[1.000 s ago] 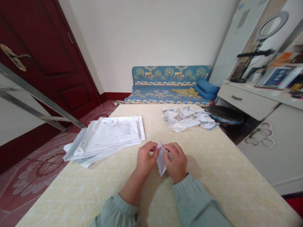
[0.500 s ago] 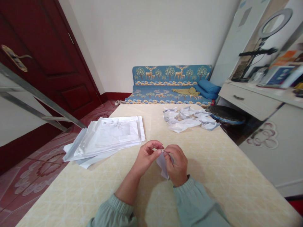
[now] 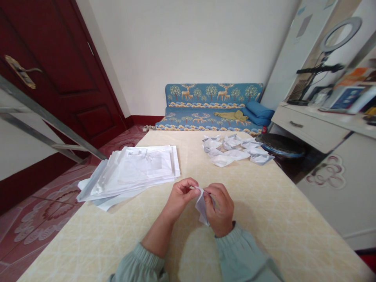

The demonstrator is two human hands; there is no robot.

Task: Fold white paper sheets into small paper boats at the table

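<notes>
Between my hands is a small folded piece of white paper (image 3: pixel 201 207), held above the table and hanging downward. My left hand (image 3: pixel 182 197) is closed, with thumb and forefinger pinching the paper's upper left corner. On the other side my right hand (image 3: pixel 220 205) pinches its upper right edge, and its fingers hide part of the sheet. Farther off, toward the right back of the table, lies a group of folded white paper pieces (image 3: pixel 227 158). A pile of white sheets and clear plastic sleeves (image 3: pixel 143 166) rests on the left of the table.
The table (image 3: pixel 123 239) has a pale yellow patterned cover. Behind it stands a blue sofa (image 3: pixel 210 92) with deer on its fabric. A black round stool (image 3: pixel 280 145) and a white cabinet (image 3: pixel 331 180) are at the right; a metal ladder frame (image 3: pixel 44 127) leans at the left.
The fingertips have moved slightly apart at the paper's top, and more of its upper edge shows between them. Both hands sit slightly lower in the view.
</notes>
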